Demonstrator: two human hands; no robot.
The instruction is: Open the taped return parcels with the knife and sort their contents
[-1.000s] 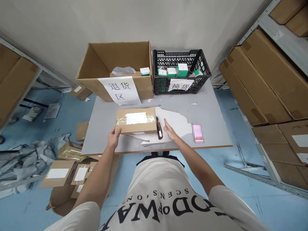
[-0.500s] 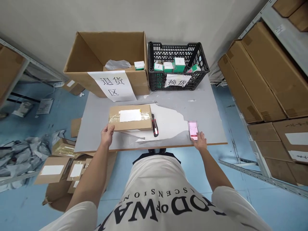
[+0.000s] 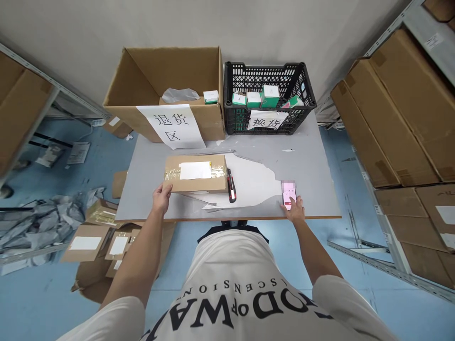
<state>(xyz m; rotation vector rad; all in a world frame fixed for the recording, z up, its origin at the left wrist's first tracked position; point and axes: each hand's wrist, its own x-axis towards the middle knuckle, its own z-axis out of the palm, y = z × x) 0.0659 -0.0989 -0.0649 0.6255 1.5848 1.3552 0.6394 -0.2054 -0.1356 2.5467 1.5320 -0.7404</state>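
Note:
A taped cardboard box [image 3: 173, 166] with a white label lies on the grey table [image 3: 305, 156]. My left hand [image 3: 161, 199] grips its near left corner, thumb and fingers closed on the edge. Against the box's right end lies a red and black utility knife [image 3: 231, 185]. Farther right, a phone [image 3: 288, 188] with a pink screen lies flat near the front edge. Over the phone's lower part, my right hand [image 3: 295, 208] has its fingers spread, fingertips at the screen and thumb beside it; the phone is not lifted.
At the back stand a large open carton [image 3: 117, 113] with a paper sign and a black plastic crate [image 3: 309, 94] holding several green-white boxes. Large cartons [image 3: 401, 109] fill a shelf at right. Cartons [image 3: 85, 244] and grey bags [image 3: 46, 232] lie at lower left.
The whole view has shifted slightly, so everything sits a little farther right. My left hand keeps its hold on the box. My right hand's fingers have shifted slightly over the phone, whose screen looks different.

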